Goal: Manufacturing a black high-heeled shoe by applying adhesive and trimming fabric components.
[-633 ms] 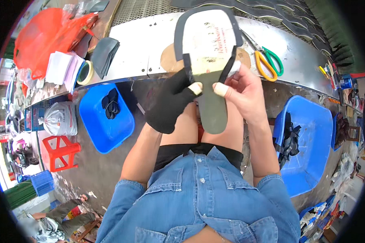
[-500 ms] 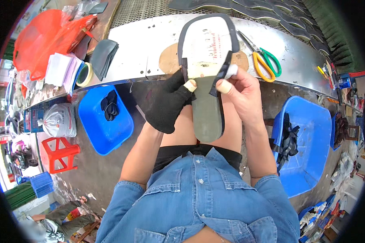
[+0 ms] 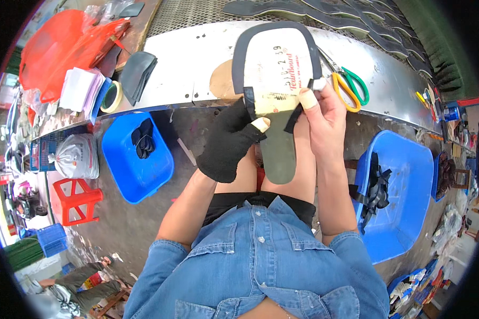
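Note:
Upright over my lap is a shoe insole [image 3: 280, 157], white board at its broad end and grey-green at its narrow end. A black edging strip [image 3: 242, 48] runs round the broad end. My left hand [image 3: 223, 139], in a black fingerless glove with a wrapped thumb tip, grips the insole's left edge; its other fingers are hidden beneath. On the opposite edge my right hand [image 3: 327, 119], bare with covered thumb and index tips, pinches the strip, whose loose end [image 3: 291, 120] hangs down beside the insole.
Scissors [image 3: 347, 93] with green and yellow handles lie on the metal bench [image 3: 170, 53], beside a tan disc [image 3: 221, 80]. Dark sheets [image 3: 139, 77] and a tape roll [image 3: 112, 98] are left. Blue basins [image 3: 162, 178] [image 3: 410, 223] holding black strips flank me. A red stool [image 3: 75, 199] stands left.
The insole has shifted slightly right, its broad end now nearer and larger in view. My right hand has moved up and right along its edge; my left has followed a little rightward.

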Tool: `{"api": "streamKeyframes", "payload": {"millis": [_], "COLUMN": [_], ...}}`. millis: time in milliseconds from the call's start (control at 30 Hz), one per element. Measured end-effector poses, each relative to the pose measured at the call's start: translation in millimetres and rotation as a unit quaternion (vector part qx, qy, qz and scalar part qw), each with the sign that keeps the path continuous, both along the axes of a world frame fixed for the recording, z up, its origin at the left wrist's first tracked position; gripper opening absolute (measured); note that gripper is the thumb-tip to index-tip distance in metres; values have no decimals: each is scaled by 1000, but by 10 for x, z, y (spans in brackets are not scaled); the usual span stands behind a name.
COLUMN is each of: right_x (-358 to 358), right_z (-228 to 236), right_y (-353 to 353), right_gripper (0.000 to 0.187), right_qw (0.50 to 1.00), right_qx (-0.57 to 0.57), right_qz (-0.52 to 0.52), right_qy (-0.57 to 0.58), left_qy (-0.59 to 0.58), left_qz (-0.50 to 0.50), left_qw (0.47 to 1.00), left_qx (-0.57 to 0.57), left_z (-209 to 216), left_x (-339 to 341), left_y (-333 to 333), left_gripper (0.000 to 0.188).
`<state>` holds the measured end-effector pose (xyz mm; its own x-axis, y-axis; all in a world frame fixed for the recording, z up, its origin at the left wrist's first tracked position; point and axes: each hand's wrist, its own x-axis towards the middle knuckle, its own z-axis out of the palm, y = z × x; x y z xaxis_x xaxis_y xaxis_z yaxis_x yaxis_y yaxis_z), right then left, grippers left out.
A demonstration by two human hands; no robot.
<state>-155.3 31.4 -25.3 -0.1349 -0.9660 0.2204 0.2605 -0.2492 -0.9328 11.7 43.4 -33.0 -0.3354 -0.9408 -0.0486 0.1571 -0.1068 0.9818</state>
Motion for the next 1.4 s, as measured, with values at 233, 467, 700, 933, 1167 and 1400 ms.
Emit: {"api": "streamKeyframes", "payload": {"millis": [233,467,700,933,1167,1400], "right_x": [0,-211,-77,146,-7,-188], "right_z": [-26,-113,-132,-113,-231,-294], "right_y": [-89,241,170,74,78,56], "right_gripper": [30,28,22,17,26,25], "right_qw": [993,933,969,993,993,994], "right_qx": [0,163,189,102,46,26], "right_qz": [114,321,152,1,104,90], "right_qy": [23,-20,40,-53,-34,-50], "left_qy": [127,241,179,-31,-46,-4], "left_qz": [60,58,56,47,51,47], "left_qw": [985,949,965,994,997,999], "left_qx": [102,194,184,91,47,-10], "left_z": [-214,-346,-200,-339,-94,41], "left_x": [-12,75,-53,46,16,20], "left_y": [-114,-102,-40,-73,-39,-56], "left_gripper": [45,50,56,47,39,28]}}
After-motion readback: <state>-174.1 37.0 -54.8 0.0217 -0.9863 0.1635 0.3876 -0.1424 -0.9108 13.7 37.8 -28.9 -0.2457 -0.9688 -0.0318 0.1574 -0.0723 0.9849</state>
